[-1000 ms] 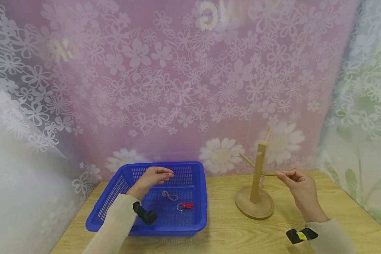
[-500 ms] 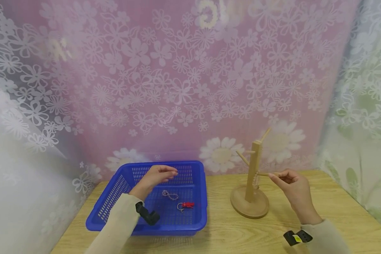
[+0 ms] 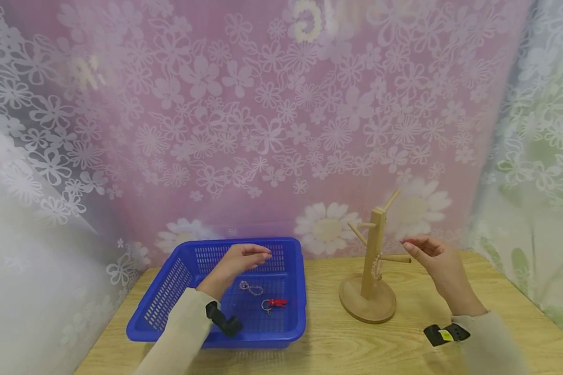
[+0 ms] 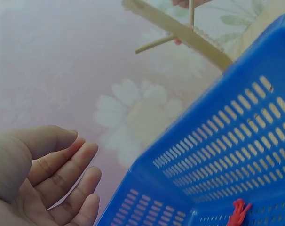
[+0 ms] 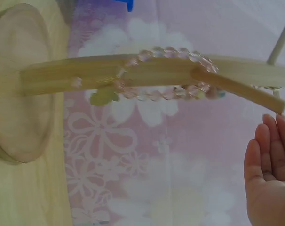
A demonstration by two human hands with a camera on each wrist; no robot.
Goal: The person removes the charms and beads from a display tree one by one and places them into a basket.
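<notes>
A wooden peg stand [image 3: 371, 255] stands upright on the table's right side. A bracelet of clear pinkish beads [image 5: 154, 96] hangs from its lower right peg [image 3: 396, 258], against the post, with a yellowish charm at its lower end. My right hand [image 3: 436, 260] is just off that peg's tip, fingers loosely bent and holding nothing. My left hand [image 3: 234, 265] hovers over the blue plastic basket [image 3: 305, 291], fingers relaxed and nothing between them. Inside the basket lie a thin beaded bracelet [image 3: 251, 288] and a red figure keychain [image 3: 277, 302] with a metal ring.
Several other pegs, such as the upper left peg [image 3: 356, 233], stick out of the post. The light wood table [image 3: 330, 323] runs back to a pink flowered curtain [image 3: 262, 130]. Pale curtains flank both sides.
The stand shifted a little left while my right hand pinched its peg; that hand has since let go and drawn slightly up and right. My left hand has drifted right over the basket.
</notes>
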